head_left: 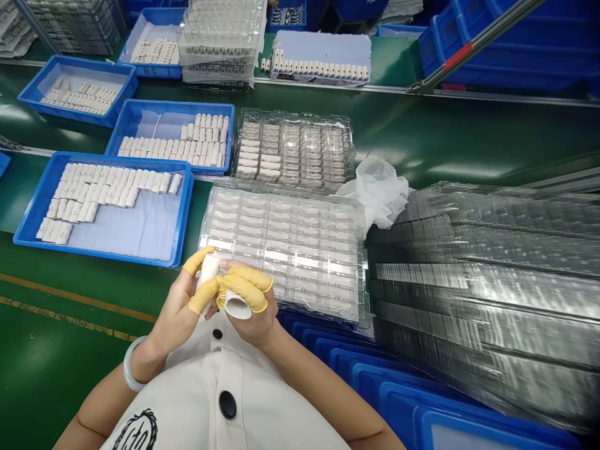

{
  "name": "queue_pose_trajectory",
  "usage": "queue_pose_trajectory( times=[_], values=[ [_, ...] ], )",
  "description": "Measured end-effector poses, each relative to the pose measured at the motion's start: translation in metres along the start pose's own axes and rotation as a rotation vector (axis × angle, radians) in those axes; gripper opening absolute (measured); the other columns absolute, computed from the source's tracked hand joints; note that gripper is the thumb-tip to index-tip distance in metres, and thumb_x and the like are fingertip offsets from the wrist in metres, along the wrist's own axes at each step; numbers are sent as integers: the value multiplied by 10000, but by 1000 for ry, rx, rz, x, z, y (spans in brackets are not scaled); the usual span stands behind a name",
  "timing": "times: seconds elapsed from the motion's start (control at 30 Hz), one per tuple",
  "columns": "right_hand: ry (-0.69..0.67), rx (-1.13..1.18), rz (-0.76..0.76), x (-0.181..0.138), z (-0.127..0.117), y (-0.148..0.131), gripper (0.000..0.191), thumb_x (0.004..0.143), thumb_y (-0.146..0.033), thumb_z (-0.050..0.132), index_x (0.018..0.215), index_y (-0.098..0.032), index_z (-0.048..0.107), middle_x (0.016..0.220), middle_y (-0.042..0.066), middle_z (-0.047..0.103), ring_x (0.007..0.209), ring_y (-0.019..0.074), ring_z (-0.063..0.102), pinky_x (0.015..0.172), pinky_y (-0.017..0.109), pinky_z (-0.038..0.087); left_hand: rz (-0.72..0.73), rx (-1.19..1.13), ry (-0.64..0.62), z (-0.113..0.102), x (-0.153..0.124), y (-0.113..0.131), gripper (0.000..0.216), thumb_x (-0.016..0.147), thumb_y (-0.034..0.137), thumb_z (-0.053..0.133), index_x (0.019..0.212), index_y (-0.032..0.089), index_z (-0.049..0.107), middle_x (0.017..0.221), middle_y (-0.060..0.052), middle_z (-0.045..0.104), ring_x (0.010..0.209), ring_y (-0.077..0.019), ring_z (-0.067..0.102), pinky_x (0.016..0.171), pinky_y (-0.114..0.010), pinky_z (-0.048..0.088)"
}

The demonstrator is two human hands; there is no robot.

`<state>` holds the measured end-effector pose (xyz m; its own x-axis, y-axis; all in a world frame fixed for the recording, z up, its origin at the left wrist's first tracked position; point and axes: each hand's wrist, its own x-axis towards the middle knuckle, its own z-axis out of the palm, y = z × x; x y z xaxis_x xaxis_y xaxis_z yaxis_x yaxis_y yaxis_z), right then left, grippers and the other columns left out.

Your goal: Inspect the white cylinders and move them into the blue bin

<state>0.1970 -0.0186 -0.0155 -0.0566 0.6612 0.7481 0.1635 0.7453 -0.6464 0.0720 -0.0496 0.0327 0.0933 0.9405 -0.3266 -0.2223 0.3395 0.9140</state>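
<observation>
Close in front of my chest, both hands are raised, with yellow finger cots on several fingertips. My left hand pinches a small white cylindrical piece between thumb and finger, tilted upward. In my right hand is a white hollow tube, its open round end facing me. The two hands nearly touch, and fingers hide parts of both pieces. Just beyond them lies a clear plastic blister tray with rows of white pieces in its pockets. To the left, a blue bin holds rows of similar white pieces.
Behind stand another clear tray, a blue bin of white pieces and a crumpled white plastic bag. Tall stacked clear trays flank the right side. Nested blue bins sit below at right. A green conveyor runs across.
</observation>
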Motion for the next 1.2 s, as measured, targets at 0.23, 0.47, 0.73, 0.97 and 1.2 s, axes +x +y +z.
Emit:
queue_pose_trajectory(
  times=[0.23,0.47,0.73,0.97,1.2],
  values=[
    [-5,-50,-27,2,0,1,519,824,-73,608,1305,-236,501,1051,99,594,1021,240,648,679,337,626,-2,-36,4,1,1,1,469,916,329,525,1359,236,400,726,41,482,523,-52,397,493,-203,368],
    [-9,-63,-48,3,0,3,502,824,-65,595,1292,-222,507,1017,97,588,1000,233,652,701,343,633,-5,-28,13,1,1,1,463,922,329,519,1361,247,396,736,37,481,532,-55,396,503,-207,375],
    [-18,-52,7,1,2,4,475,833,-102,597,1270,-259,499,1029,86,581,971,224,652,710,364,625,-4,-70,9,1,3,-1,440,923,307,526,1348,261,420,750,37,491,538,-50,405,503,-196,375],
    [68,-100,234,12,-1,-4,287,805,-111,628,1048,-248,560,870,22,624,766,153,638,668,285,562,-54,-142,133,4,11,-6,445,907,375,537,1330,246,492,799,6,545,641,-82,492,630,-228,453],
    [-100,-10,811,-1,-9,-7,200,742,-305,667,897,-203,594,862,20,685,743,155,634,697,282,522,-57,-105,226,18,35,-14,510,827,380,632,1302,275,480,1039,-20,596,898,-132,590,745,-241,487]
  ],
)
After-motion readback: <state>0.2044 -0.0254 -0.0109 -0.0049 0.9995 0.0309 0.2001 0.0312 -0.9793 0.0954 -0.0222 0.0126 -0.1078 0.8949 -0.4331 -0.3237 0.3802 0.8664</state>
